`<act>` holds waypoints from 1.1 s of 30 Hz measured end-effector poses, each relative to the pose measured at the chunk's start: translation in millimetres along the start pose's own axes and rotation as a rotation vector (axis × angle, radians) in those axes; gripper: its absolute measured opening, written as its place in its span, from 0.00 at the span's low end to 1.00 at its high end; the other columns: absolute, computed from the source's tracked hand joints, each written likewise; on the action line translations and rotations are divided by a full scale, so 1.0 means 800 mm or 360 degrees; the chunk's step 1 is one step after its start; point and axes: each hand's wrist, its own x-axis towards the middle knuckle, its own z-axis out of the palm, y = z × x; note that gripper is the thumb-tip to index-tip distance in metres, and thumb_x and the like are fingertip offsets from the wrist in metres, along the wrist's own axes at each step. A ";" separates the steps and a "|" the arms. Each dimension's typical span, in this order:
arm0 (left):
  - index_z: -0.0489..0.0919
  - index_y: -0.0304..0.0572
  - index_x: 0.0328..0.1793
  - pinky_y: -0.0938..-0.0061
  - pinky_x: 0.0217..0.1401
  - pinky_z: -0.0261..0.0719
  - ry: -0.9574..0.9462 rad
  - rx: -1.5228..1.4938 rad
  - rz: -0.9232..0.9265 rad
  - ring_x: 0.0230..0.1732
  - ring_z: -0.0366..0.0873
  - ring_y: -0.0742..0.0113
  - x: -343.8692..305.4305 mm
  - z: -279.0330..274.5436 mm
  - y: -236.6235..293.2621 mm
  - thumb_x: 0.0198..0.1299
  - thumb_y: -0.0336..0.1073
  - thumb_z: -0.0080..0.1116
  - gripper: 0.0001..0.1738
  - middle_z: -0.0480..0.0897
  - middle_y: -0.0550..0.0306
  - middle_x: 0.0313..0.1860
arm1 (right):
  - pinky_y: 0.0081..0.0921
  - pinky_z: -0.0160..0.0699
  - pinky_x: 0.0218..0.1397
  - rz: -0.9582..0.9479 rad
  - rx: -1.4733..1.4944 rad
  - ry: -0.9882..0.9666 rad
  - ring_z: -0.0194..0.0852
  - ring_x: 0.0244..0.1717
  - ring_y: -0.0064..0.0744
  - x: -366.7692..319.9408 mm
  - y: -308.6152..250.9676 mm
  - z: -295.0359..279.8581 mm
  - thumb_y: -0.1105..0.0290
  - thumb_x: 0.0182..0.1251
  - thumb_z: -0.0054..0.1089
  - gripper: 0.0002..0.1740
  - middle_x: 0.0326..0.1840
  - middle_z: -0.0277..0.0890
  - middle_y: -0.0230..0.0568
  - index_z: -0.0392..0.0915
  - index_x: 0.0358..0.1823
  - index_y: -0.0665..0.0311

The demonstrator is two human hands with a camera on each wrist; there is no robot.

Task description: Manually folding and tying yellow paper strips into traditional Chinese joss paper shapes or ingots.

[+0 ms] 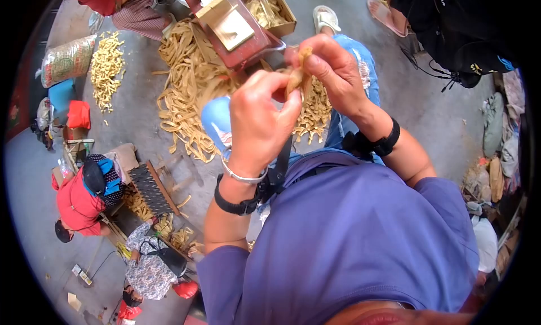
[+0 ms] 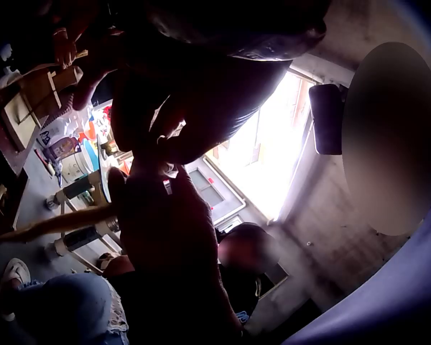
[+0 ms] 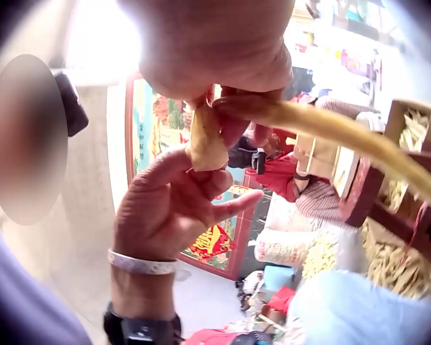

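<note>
A tan, flat strip, folded thick at one end [image 1: 298, 77], is pinched between both hands in front of the chest. My left hand [image 1: 262, 113], with a silver bracelet, grips its lower end between thumb and finger. The right hand [image 1: 335, 77] pinches the upper part. In the right wrist view, the left fingertips hold the folded piece [image 3: 208, 144] from below, beneath the right hand [image 3: 215, 54], and a long tail [image 3: 345, 136] of strip stretches off to the right. The left wrist view is dark, with the tail [image 2: 50, 223] pointing left.
Loose strips [image 1: 189, 94] lie heaped on the floor beside a red stand [image 1: 242, 51]. Short knotted pieces [image 1: 313, 113] are piled between the knees, more [image 1: 107, 71] further left. A cardboard box [image 1: 282, 29] holds strips. Other people sit at the left.
</note>
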 end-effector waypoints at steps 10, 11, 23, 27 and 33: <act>0.80 0.45 0.31 0.62 0.55 0.67 0.0383 0.0802 0.0615 0.36 0.77 0.60 -0.025 0.014 -0.011 0.45 0.30 0.63 0.06 0.80 0.60 0.31 | 0.16 0.73 0.31 0.0375 -0.0364 -0.0156 0.75 0.32 0.18 -0.029 -0.006 -0.010 0.67 0.55 0.72 0.11 0.33 0.80 0.34 0.84 0.34 0.67; 0.80 0.45 0.31 0.62 0.56 0.67 0.0388 0.0795 0.0620 0.36 0.77 0.60 -0.025 0.014 -0.011 0.45 0.30 0.63 0.06 0.80 0.61 0.31 | 0.17 0.73 0.33 0.0193 -0.0451 -0.0294 0.75 0.33 0.19 -0.030 -0.002 -0.013 0.67 0.54 0.73 0.12 0.34 0.79 0.34 0.84 0.35 0.67; 0.77 0.45 0.37 0.68 0.50 0.70 0.0236 0.0427 0.0376 0.33 0.78 0.64 -0.036 0.019 -0.019 0.45 0.24 0.63 0.13 0.79 0.61 0.28 | 0.12 0.66 0.30 0.0616 -0.0294 -0.0512 0.70 0.31 0.15 -0.037 -0.024 -0.025 0.76 0.54 0.64 0.12 0.37 0.77 0.32 0.77 0.41 0.67; 0.75 0.41 0.36 0.72 0.39 0.72 0.0310 0.0285 0.0333 0.31 0.76 0.62 -0.041 0.021 -0.030 0.45 0.21 0.63 0.12 0.76 0.58 0.28 | 0.16 0.74 0.36 0.0889 0.0650 -0.0234 0.76 0.36 0.18 -0.042 -0.023 -0.019 0.77 0.56 0.64 0.22 0.37 0.79 0.34 0.68 0.53 0.63; 0.79 0.33 0.42 0.82 0.33 0.76 0.0227 -0.0524 -0.0103 0.37 0.78 0.73 -0.049 0.035 -0.024 0.49 0.18 0.62 0.13 0.77 0.60 0.32 | 0.13 0.71 0.37 0.0849 0.0260 0.0097 0.75 0.39 0.17 -0.048 -0.015 -0.002 0.75 0.61 0.63 0.24 0.41 0.79 0.33 0.63 0.57 0.62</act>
